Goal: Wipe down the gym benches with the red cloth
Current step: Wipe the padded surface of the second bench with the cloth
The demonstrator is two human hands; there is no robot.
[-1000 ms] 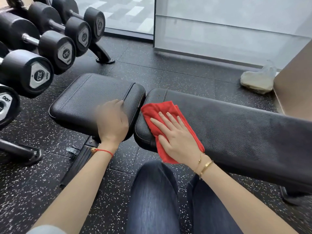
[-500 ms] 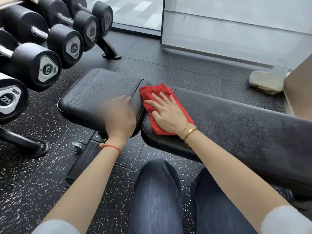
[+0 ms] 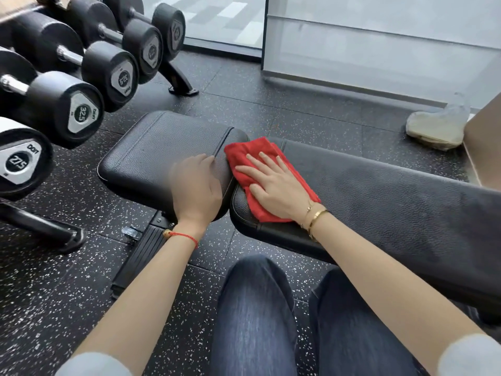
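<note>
A: Nearest the camera, what shows?

B: Two knees in dark jeans [image 3: 254, 316], over black speckled rubber floor [image 3: 54, 280]. Both forearms reach forward from pale sleeves.

A: Left hand?

B: Left hand [image 3: 196, 185] lies palm down on the near right corner of the seat pad [image 3: 162, 147], fingers extended and relaxed, gripping nothing. A red cord bracelet [image 3: 184, 236] sits on that wrist.

A: Right hand?

B: Right hand [image 3: 273, 183] presses flat, fingers spread and straight, on the red cloth [image 3: 252, 153]. Not pinching it, just bearing down. Gold bangles [image 3: 315, 217] at the wrist.

A: Where exactly is the cloth?

B: On the left end of the long back pad [image 3: 379, 194], its top left corner reaching over the gap toward the seat pad. It lies folded, partly covered by the hand.

A: Under the bench?

B: A ridged black foot plate [image 3: 141, 256] on the bench frame, below the seat pad.

A: Further out?

B: Left, a rack of black dumbbells [image 3: 78, 109]; end caps read 27.5 and 32.5. Far right, a clear plastic bag [image 3: 436, 126] on the floor, near a frosted glass partition [image 3: 379, 42].
</note>
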